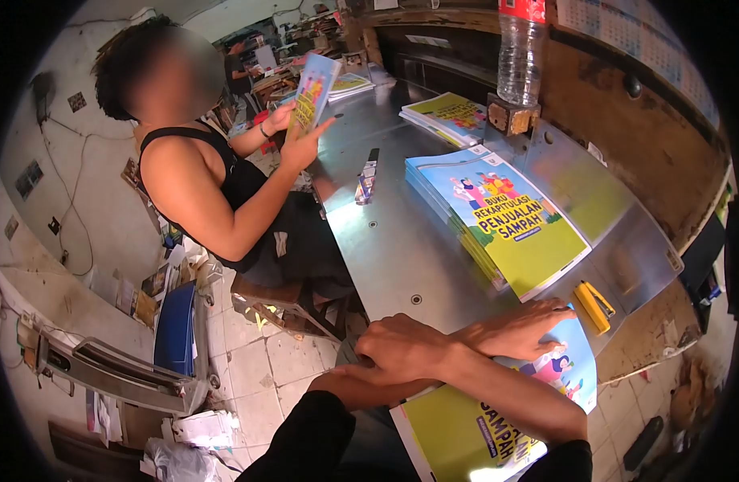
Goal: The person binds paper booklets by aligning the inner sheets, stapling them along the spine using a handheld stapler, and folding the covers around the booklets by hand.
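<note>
My forearms cross over a booklet [458,426] with a blue and lime-green cover, lying at the near edge of the metal table. My left hand [526,329] reaches out to the right and rests on the booklet's blue top part, fingers stretched out. My right hand [398,345] is bent over my left forearm with its fingers curled in, and no object shows in it. Part of the cover is hidden under my arms. A yellow stapler [594,307] lies just right of my left hand. Beyond it sits a stack of matching booklets [506,217].
Across the metal table [369,273], a person [217,185] sits holding a booklet [313,96]. More booklets [446,116] lie farther back. A plastic bottle [520,64] stands on a wooden block [510,119]. A narrow printed strip [367,178] lies mid-table.
</note>
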